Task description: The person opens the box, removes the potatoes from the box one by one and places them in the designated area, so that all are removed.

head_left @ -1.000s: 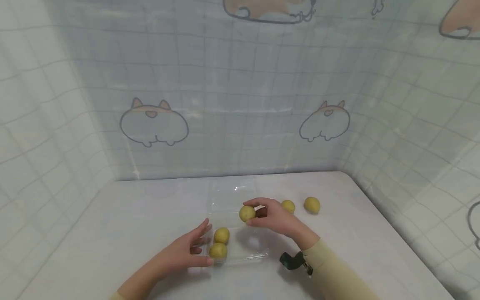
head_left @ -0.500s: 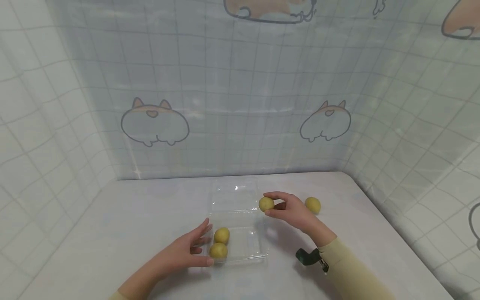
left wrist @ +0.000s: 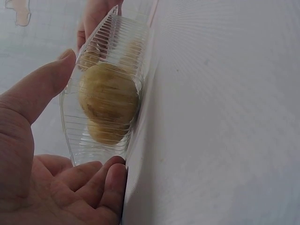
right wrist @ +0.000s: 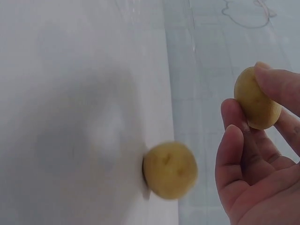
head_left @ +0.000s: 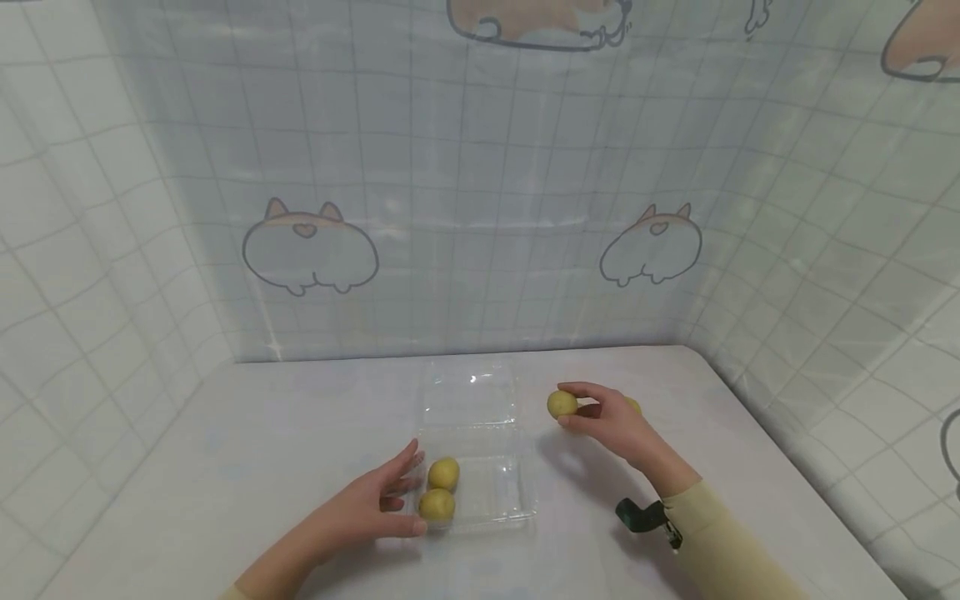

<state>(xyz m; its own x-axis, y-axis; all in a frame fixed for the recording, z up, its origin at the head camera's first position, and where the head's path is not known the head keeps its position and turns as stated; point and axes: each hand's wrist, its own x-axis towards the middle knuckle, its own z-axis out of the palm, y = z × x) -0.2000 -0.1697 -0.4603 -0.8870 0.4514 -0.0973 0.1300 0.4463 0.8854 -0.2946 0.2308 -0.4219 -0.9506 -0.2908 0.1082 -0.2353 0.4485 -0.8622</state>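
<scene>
Clear plastic forms the box (head_left: 491, 485) on the white counter (head_left: 262, 467); it lies opened out, its lid (head_left: 470, 396) folded back toward the printed sheet (head_left: 480, 283), and two potatoes (head_left: 437, 505) sit in its left part, one just behind the other. The left hand (head_left: 378, 502) stands at the box's left side, its grip apart, thumb by the near corner and fingers relaxed along the wall; whether the fingertips press the plastic I cannot tell, though the pose suggests steadying. The right hand (head_left: 609, 423) has its grip clamped on the held potato (head_left: 562, 405), pinched between thumb and fingers, raised above the counter to the right of the box; a counter potato (head_left: 633, 404) shows only in part behind that hand, and the right wrist view has a resting potato (right wrist: 170, 170) lower than the held one; whether these are the same I cannot say. I judge the step in hand to be setting the held potato down at the box's right; the next move would call for lowering it beside its neighbour without knocking it, then easing thumb and fingers away only once it sits steady, since so round a thing may roll.
</scene>
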